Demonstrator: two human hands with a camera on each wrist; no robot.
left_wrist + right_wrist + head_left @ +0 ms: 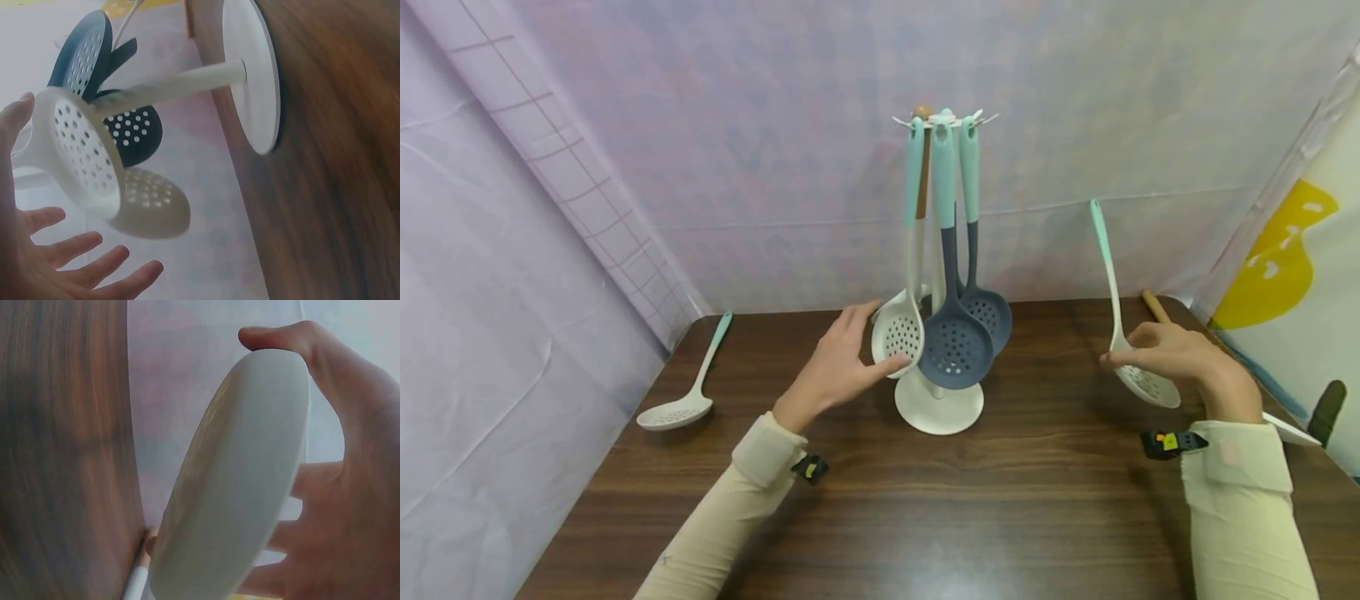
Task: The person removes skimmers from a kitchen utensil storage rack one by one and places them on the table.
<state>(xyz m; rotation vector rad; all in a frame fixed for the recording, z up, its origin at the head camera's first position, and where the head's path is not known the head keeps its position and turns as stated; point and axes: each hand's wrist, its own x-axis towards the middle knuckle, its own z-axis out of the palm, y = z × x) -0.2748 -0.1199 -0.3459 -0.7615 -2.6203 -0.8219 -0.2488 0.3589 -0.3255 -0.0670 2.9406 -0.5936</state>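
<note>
A white utensil stand [936, 417] bears hanging skimmers with mint handles. One white skimmer [897, 332] hangs at its left side, beside two dark grey skimmers [957, 350]. My left hand [838, 362] spreads around that white skimmer, thumb in front and fingers reaching past its left side. In the left wrist view those fingers [100, 269] are straight and apart from the bowl. Farther right, my right hand [1191, 362] holds another white skimmer [1150, 385] near its bowl, with the mint handle pointing up. The bowl [237, 475] hides part of the right fingers.
A white slotted spoon [677, 410] with a mint handle lies at the table's left. Beyond my right hand are a wooden-handled utensil [1153, 305], a blue-grey utensil [1270, 379] and a dark green handle [1328, 412]. Pale cloth [790, 167] hangs behind the table.
</note>
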